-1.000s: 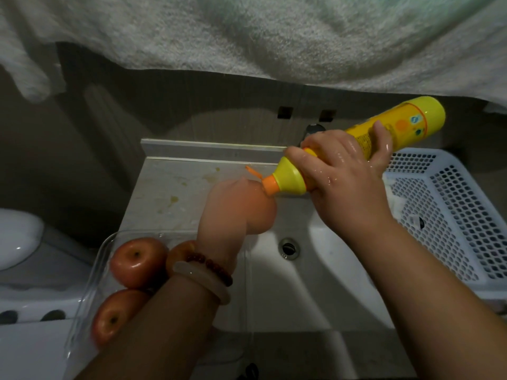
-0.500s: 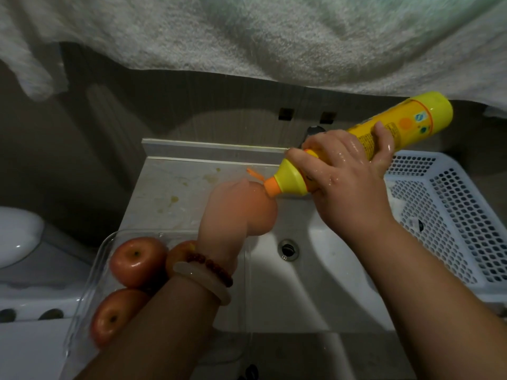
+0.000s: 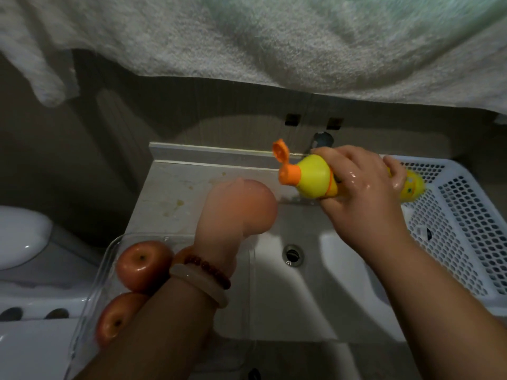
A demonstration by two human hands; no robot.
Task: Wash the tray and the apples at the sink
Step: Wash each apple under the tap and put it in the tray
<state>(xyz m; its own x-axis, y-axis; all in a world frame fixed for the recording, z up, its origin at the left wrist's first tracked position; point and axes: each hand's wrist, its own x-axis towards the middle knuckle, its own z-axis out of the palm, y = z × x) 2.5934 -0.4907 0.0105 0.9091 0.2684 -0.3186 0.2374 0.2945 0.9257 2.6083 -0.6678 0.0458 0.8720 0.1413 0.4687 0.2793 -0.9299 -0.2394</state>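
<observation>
right hand gripping yellow soap bottle, now pulled back right of centre, orange cap flipped open, nozzle off left hand. left hand cupped, empty-looking. soap likely dispensed; scrubbing next. apples in clear tray, lower left beside sink.

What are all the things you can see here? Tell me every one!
apples: three show, red, in the tray at the left, one mostly hidden by the wrist
tray: one, clear, at the sink's left edge
sink: one, white, centre
drain: one, metal, in the sink
bottle: one, yellow, orange cap flipped open, in the right hand
basket: one, white, right of the sink
towel: one, pale, hanging above
bracelets: two, one pale, one dark red beads, left wrist
left hand: over the sink
right hand: wet, holding the bottle
</observation>
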